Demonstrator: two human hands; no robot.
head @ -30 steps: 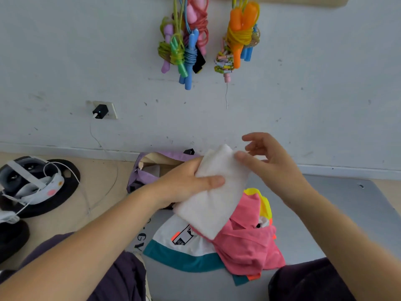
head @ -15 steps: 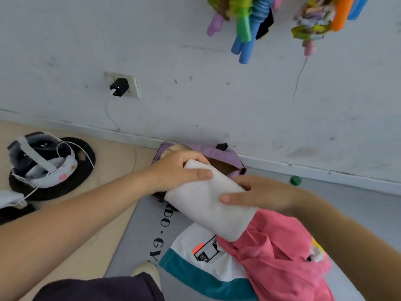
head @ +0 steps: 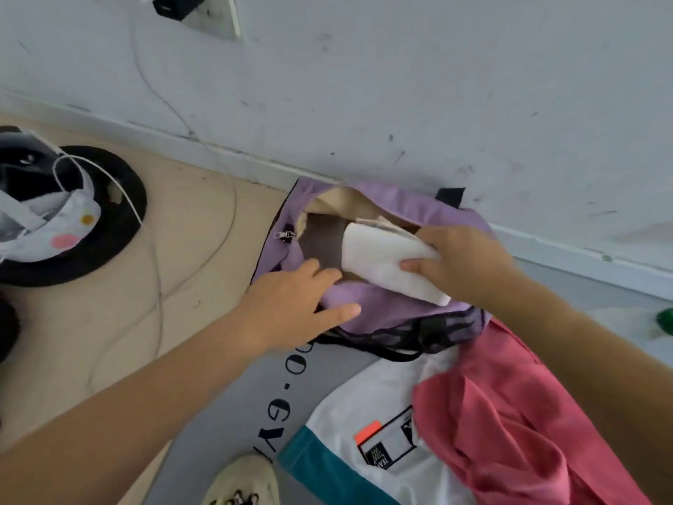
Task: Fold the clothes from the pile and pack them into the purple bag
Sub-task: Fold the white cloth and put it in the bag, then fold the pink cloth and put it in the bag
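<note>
The open bag (head: 368, 308) lies against the wall (head: 400, 85), brown fabric inside, and I see the folded white cloth (head: 386, 264) halfway into its mouth. My right hand (head: 459, 264) pinches the cloth; my left hand (head: 291, 308) grips the bag's near edge.

Folded white cloth (head: 391, 264) tilts into the open purple bag (head: 386, 308).
</note>
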